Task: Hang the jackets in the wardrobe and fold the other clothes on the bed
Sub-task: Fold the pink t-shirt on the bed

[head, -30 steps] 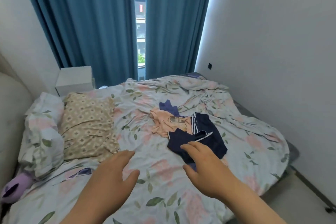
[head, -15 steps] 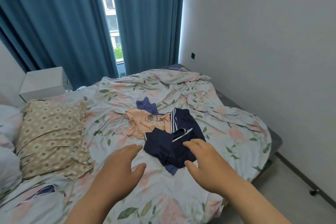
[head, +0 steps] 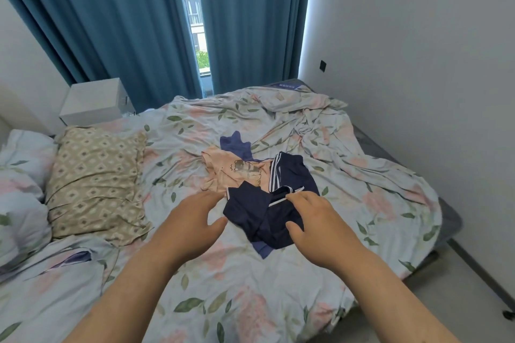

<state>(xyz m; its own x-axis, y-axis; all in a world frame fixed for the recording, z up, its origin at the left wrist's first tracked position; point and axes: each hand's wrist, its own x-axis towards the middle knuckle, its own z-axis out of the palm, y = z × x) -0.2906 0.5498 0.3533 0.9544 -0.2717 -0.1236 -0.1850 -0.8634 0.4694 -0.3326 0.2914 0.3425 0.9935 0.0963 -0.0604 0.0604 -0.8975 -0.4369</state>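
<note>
I have both hands out over the bed (head: 245, 303), palms down, fingers spread and relaxed, gripping nothing. The left hand (head: 192, 223) hovers just beside the left edge of the navy garment (head: 250, 209), with its thumb close to the cloth. The right hand (head: 317, 225) is over the right part of the same garment, fingertips at a white-trimmed fold; I cannot tell whether they touch it. The navy garment lies crumpled about the middle of the bed, somewhat toward the near edge, with white stripes along one hem. It overlaps a peach shirt (head: 223, 175) with a small printed figure, which lies just behind it. A blue-violet piece (head: 234, 145) shows behind the shirt, and a like-coloured scrap pokes out under the navy garment's near edge. A diamond-patterned pillow (head: 94, 184) sits at the left end of the bed. A white nightstand (head: 94, 100) stands past the far left corner, with blue curtains (head: 111, 22) behind.
</note>
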